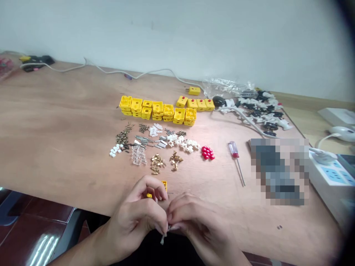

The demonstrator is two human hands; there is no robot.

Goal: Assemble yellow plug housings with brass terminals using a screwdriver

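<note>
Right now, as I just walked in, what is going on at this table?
A person sits at a wooden table, with their left hand and right hand close together around a small metal piece. A yellow plastic housing shows just behind the left hand. Farther ahead lie a row of yellow housings and sorted piles of small parts, including red caps. A red-handled screwdriver lies to the right.
</note>
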